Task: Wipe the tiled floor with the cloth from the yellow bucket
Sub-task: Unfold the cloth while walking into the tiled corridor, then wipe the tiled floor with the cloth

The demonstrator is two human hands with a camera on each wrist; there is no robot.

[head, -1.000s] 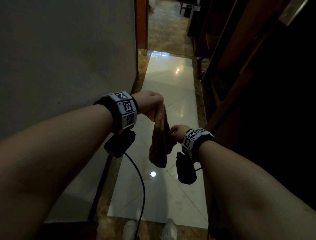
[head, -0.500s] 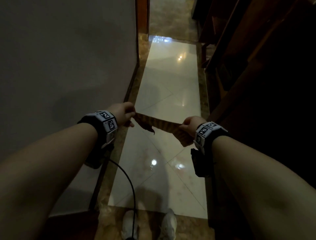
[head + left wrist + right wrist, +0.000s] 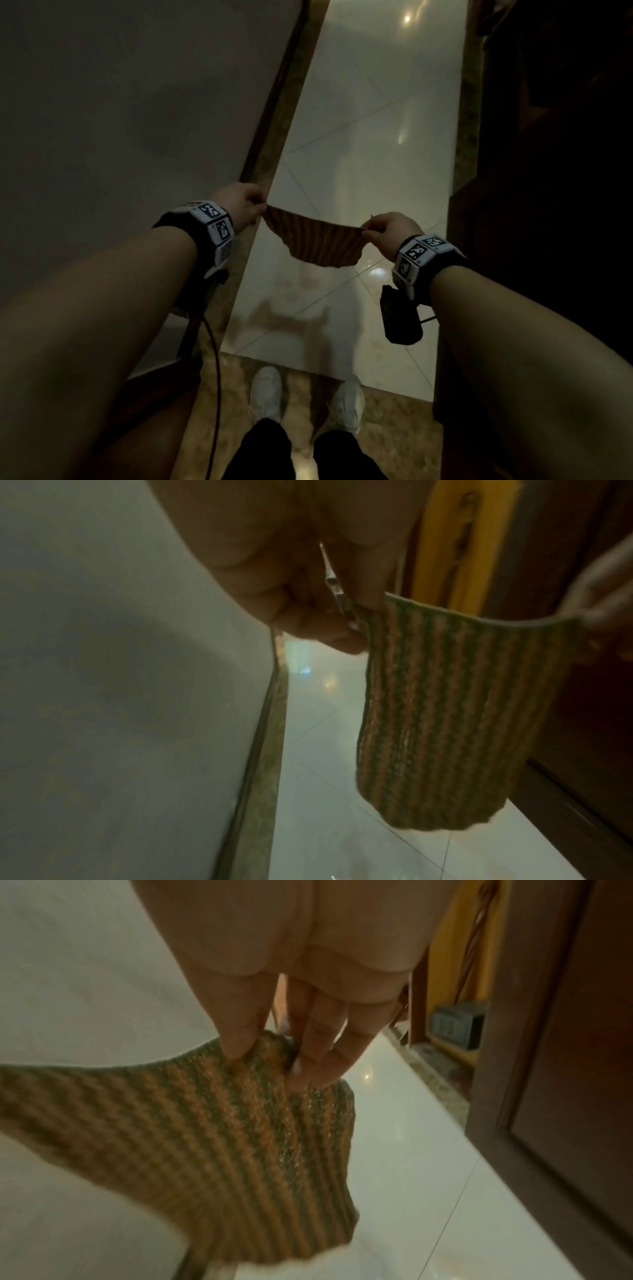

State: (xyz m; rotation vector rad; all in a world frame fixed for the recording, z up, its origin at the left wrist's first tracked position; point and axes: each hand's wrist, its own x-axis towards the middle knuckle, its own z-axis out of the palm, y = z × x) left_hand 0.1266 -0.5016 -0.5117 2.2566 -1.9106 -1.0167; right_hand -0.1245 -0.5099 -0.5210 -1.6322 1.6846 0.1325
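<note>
Stretching between both hands, the striped brown-and-green knitted cloth (image 3: 320, 241) hung in the air above the glossy white tiled floor (image 3: 370, 113), not touching it. The left hand (image 3: 239, 205) pinched one top corner with curled fingers, at about ten o'clock from the cloth's middle. The right hand (image 3: 390, 229) pinched the other top corner between thumb and fingers (image 3: 308, 1053), at about three o'clock. The long axis of the cloth ran from left to right across the body, and its loose lower edge sagged down toward six o'clock. Both hands were equally close to it, one at each end. The floor lay straight below and ran ahead toward twelve o'clock, between a plain grey wall (image 3: 120, 120) and dark wooden furniture (image 3: 548, 171). I judge that the next move had to be downward, to bring the cloth flat on the tiles in front of the white shoes (image 3: 265, 390).
</note>
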